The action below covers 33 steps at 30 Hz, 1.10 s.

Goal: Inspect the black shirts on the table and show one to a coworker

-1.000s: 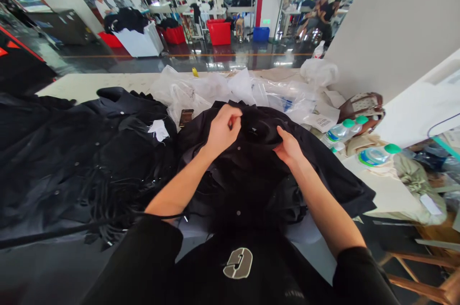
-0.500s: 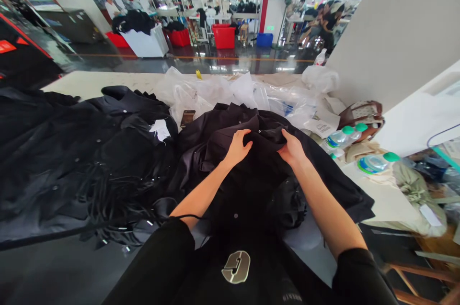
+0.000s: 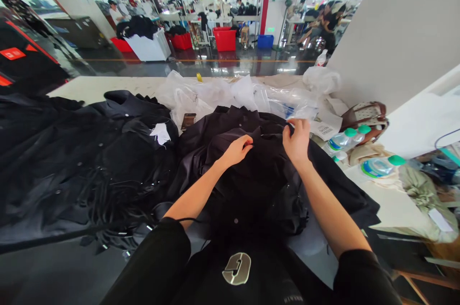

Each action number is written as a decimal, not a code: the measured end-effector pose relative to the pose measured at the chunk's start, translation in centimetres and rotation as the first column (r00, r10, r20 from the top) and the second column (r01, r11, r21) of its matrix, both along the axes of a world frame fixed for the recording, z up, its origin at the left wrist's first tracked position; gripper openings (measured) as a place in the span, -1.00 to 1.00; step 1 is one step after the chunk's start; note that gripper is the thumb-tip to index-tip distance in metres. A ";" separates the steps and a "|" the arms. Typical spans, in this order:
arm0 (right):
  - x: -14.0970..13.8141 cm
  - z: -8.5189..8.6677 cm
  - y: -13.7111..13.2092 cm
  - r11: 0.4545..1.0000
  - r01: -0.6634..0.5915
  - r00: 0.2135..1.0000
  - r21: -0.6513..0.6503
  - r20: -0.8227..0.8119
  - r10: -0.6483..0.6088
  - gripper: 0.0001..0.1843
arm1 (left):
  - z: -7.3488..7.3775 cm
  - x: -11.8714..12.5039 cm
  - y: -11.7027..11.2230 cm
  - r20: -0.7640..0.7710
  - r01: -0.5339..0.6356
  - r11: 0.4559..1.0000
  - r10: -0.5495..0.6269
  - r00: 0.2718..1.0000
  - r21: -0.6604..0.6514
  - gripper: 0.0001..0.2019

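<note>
Currently black snap-front jacket (image 3: pixel 230 128) lies bunched, not yet flat; second black jacket (image 3: pixel 89 161) just left of it. Left hand (image 3: pixel 235 151) fingers curled, pinching cloth; right hand (image 3: pixel 296 141) fingers pinching far edge.

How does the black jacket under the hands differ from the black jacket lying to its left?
The black jacket under the hands is bunched in folds; the other black jacket lies flatter. The left hand and right hand touch the first, not the second. Only the second shows a white tag and loose black cords. Both are black with small round buttons.
</note>
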State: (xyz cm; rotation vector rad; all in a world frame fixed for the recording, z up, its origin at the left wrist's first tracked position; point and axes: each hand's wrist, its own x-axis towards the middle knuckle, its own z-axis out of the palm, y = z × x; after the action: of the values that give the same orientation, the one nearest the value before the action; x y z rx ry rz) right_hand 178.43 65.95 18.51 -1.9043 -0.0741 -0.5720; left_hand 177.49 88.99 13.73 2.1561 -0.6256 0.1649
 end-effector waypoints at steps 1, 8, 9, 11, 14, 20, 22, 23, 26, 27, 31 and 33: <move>0.1 0.5 0.4 0.991 -0.065 0.998 -0.117 0.004 0.066 -0.84 | 0.2 -0.2 -0.1 0.014 0.007 1.000 -0.007 1.000 -0.001 -0.94; 1.2 -0.6 3.1 0.777 -0.603 0.486 0.179 -0.691 0.536 -0.58 | 1.8 -2.6 -0.3 0.171 0.086 0.992 -0.100 0.980 0.089 -0.91; 1.1 -1.0 3.1 0.764 -0.598 0.420 0.243 -0.717 0.556 -0.59 | 1.8 -3.0 -0.2 0.194 0.089 0.988 -0.112 0.975 0.124 -0.89; 0.7 -1.8 3.0 0.743 -0.587 0.315 0.321 -0.755 0.575 -0.60 | 1.7 -3.9 0.1 0.234 0.086 0.978 -0.129 0.964 0.188 -0.86; -0.3 -2.8 3.1 0.729 -0.532 0.252 0.432 -0.741 0.623 -0.64 | 1.6 -4.9 0.3 0.248 0.075 0.964 -0.140 0.959 0.254 -0.81; -1.3 -4.1 5.1 0.749 -0.550 0.418 0.371 -0.654 0.631 -0.63 | 1.6 -5.7 0.4 0.167 0.026 0.909 -0.104 0.980 0.415 -0.87; -1.3 -4.3 5.6 0.748 -0.614 0.459 0.251 -0.658 0.597 -0.58 | 1.4 -5.6 0.5 0.150 0.001 0.884 -0.081 0.985 0.467 -0.84; -1.3 -4.3 5.7 0.749 -0.628 0.472 0.211 -0.663 0.582 -0.56 | 1.2 -5.6 0.6 0.147 -0.012 0.874 -0.068 0.987 0.486 -0.81; -1.4 -4.2 6.2 0.770 -0.596 0.481 0.228 -0.666 0.570 -0.52 | 0.6 -5.3 0.8 0.131 -0.059 0.855 -0.011 0.991 0.516 -0.69; -1.4 -4.0 6.5 0.776 -0.569 0.479 0.272 -0.658 0.581 -0.51 | 0.4 -5.2 1.0 0.116 -0.067 0.850 0.007 0.993 0.523 -0.65; -1.6 -2.7 7.4 0.753 -0.528 0.448 0.392 -0.625 0.639 -0.51 | 0.3 -5.1 2.4 0.065 -0.054 0.871 0.026 0.998 0.488 -0.58; -1.8 -2.1 7.9 0.728 -0.566 0.427 0.388 -0.617 0.661 -0.52 | 0.6 -5.1 3.3 0.071 -0.057 0.910 0.030 0.997 0.410 -0.60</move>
State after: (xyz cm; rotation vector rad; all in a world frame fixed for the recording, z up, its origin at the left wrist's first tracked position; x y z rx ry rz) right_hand 176.67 73.86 16.42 -1.6792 -0.2087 0.7116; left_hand 172.34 92.25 14.29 2.5827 -0.6975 0.1340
